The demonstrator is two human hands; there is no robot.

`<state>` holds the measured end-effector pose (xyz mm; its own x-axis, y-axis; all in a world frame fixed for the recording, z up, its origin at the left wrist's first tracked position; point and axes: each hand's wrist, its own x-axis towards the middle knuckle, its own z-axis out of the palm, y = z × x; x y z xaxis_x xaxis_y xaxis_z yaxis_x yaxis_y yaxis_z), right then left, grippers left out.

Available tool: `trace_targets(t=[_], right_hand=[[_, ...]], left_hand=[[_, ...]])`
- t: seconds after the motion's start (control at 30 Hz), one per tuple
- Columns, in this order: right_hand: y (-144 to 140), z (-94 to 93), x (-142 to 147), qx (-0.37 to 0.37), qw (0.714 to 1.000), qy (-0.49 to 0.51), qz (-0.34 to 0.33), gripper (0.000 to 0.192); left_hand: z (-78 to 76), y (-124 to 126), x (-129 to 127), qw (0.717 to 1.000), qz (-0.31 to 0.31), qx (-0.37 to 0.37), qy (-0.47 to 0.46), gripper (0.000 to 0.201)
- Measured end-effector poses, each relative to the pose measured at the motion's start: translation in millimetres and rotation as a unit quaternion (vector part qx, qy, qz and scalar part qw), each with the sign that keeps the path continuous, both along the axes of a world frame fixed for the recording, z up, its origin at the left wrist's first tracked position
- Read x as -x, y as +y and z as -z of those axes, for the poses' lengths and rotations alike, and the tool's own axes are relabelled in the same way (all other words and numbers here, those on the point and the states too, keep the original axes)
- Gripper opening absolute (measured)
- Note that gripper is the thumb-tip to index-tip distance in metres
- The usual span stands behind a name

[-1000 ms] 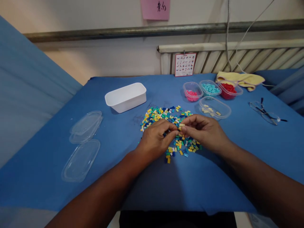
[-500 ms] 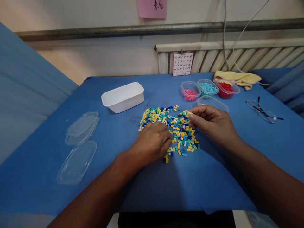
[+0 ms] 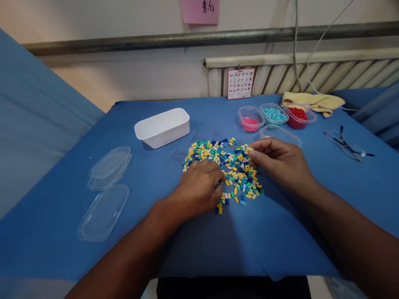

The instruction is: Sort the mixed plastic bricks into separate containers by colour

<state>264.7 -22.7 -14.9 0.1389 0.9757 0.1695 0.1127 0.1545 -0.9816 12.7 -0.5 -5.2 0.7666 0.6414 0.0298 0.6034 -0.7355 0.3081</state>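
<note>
A loose spread of small toy building bricks (image 3: 240,176) in yellow, green, white, light blue and dark blue lies on the blue-covered table. My left hand (image 3: 201,182) rests over the left part of the spread, palm down. Its fingers are curled in toward the thumb among the bricks, and whatever they hold is hidden. Just past the right edge of the spread, my right hand (image 3: 277,162) is raised a little. Its thumb and forefinger pinch a pale yellow building brick (image 3: 249,150). Behind that hand sits a clear plastic tub (image 3: 285,133), partly covered by it.
A white bin (image 3: 165,135) stands at the back left. Clear lids (image 3: 104,211) lie at the left. At the back right are tubs of pink bricks (image 3: 250,123), light blue bricks (image 3: 274,114) and red bricks (image 3: 297,116), a yellow cloth (image 3: 311,101) and glasses (image 3: 346,145).
My left hand's fingers have shifted slightly, and a small gap shows between thumb and forefinger. My right hand keeps its pinch on the pale yellow brick. The view has moved very slightly.
</note>
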Motion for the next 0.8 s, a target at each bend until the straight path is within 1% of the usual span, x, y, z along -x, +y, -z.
trace_targets(t=[0.2,0.27,0.33,0.37,0.4,0.43,0.5,0.57,0.63,0.7,0.73,0.8], right_hand=[[-1,2.4,0,-0.011,0.999,-0.032,-0.014,0.027],[-1,3.7,0,-0.011,0.999,-0.045,-0.021,0.026],[-2,5.1,1,-0.01,0.999,-0.044,-0.024,0.027],[-3,5.9,1,-0.008,0.999,-0.041,-0.026,0.027],[-4,6.7,2,-0.006,0.999,-0.037,-0.029,0.027],[-5,7.5,4,-0.006,0.999,-0.036,-0.035,0.026],[-9,8.5,8,-0.015,0.998,-0.043,-0.053,0.024],[-14,8.1,12,-0.044,0.994,-0.069,-0.079,0.019],[-18,6.4,15,-0.094,0.985,-0.112,-0.095,0.013],[-20,4.7,16,-0.152,0.97,-0.16,-0.097,0.008],[-20,4.3,16,-0.18,0.962,-0.181,-0.096,0.008],[-20,4.7,15,-0.23,0.943,-0.222,-0.095,0.012]], left_hand=[[2.6,0,-5,1.0,0.001,-0.022,0.009,0.016],[1.0,0,-5,1.0,-0.009,-0.018,-0.015,0.014],[-0.8,0,-5,0.996,-0.038,0.019,-0.073,0.012],[-1.4,0,-6,0.99,-0.06,0.059,-0.116,0.012],[-1.8,-1,-7,0.976,-0.087,0.113,-0.163,0.011],[-1.8,-2,-9,0.954,-0.115,0.177,-0.211,0.01],[-1.0,-4,-15,0.892,-0.165,0.296,-0.299,0.012],[0.5,-6,-22,0.83,-0.195,0.37,-0.37,0.018],[2.2,-6,-27,0.78,-0.208,0.409,-0.426,0.028],[3.9,-6,-30,0.744,-0.218,0.432,-0.461,0.037],[4.7,-6,-31,0.731,-0.225,0.439,-0.472,0.04],[6.1,-7,-32,0.715,-0.24,0.446,-0.482,0.042]])
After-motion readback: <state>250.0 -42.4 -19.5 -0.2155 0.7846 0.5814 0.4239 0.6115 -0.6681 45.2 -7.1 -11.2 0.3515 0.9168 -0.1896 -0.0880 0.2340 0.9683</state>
